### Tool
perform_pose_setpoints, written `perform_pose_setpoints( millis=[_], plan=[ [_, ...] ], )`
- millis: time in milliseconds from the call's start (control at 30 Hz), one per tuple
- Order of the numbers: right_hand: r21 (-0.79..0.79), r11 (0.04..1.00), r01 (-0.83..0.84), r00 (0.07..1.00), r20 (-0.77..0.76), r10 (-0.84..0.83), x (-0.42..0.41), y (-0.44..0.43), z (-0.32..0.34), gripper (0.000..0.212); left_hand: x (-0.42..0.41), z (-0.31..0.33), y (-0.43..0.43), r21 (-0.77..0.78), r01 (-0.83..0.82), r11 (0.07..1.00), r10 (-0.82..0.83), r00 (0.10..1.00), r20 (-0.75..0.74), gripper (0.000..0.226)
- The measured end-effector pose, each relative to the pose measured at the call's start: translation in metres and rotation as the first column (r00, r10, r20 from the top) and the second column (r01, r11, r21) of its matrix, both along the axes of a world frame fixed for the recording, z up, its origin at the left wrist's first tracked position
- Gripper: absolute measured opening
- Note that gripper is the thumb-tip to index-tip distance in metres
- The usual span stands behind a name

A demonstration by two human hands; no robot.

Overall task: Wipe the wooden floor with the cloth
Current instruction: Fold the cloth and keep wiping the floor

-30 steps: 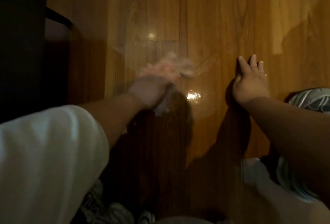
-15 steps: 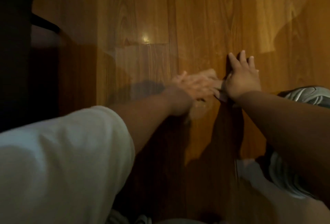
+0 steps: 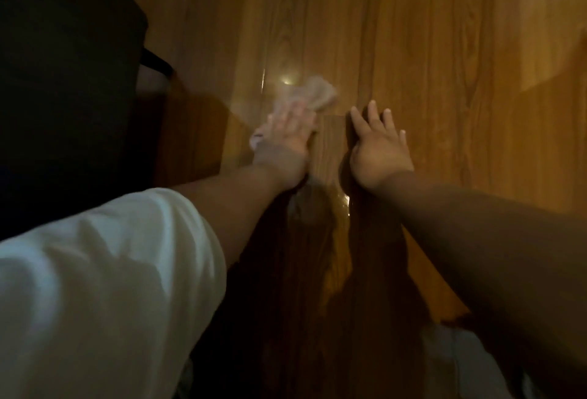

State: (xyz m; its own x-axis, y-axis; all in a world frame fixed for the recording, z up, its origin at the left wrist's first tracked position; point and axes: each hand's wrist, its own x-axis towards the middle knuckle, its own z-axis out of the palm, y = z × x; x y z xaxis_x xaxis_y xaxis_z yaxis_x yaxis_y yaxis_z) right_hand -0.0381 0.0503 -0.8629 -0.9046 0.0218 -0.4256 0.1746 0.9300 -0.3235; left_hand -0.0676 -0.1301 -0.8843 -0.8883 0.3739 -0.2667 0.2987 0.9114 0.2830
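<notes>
- Wooden floor [image 3: 413,33]: glossy planks that run from the bottom to the top of the frame and fill its centre and right. The grey shoe that sat at the right edge half a second ago is out of frame now.
- Dark furniture [image 3: 63,81]: a black mass in the upper left. It takes up more of the frame than it did before.
- White sleeve [image 3: 95,287]: lower left, on my left arm.
- Right hand [image 3: 379,149]: centre right, palm flat on the floor, fingers straight and spread, holding nothing. It is planted as before.
- Left hand [image 3: 287,141]: just left of centre, fingers straight and laid flat, pressing down on the cloth. Half a second ago it was up against my right hand. It now sits apart from it, with a plank's width of bare floor between them.
- Cloth [image 3: 317,95]: pale, bunched and blurred, on the floor under my left hand.
  - Its long axis is diagonal, from a pinkish end at the lower left by my thumb side to a bulk that shows past my fingertips at the upper right.
  - Before, my hand covered nearly all of it.
- Light glint [image 3: 287,81]: a small reflection on the floor, touching the cloth's upper left edge.
</notes>
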Motion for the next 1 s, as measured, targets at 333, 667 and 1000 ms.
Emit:
perform_pose_setpoints(
  millis=[333,667,1000],
  plan=[
    [0.098,0.989,-0.107,0.994,0.017,0.106,-0.019,-0.010,-0.013,0.062,-0.050,0.015,-0.072,0.252,-0.724,0.642,0.698,0.688,0.199,0.042],
    [0.140,0.988,-0.064,0.993,-0.090,0.077,-0.011,-0.016,-0.025,0.063,-0.051,0.000,0.004,0.049,0.214,0.976,-0.216,0.976,0.029,0.067],
    [-0.076,0.996,0.038,0.985,-0.168,-0.050,-0.013,0.012,-0.006,0.056,-0.084,0.007,-0.002,0.063,-0.775,0.628,0.773,0.631,0.068,0.051]
  ],
)
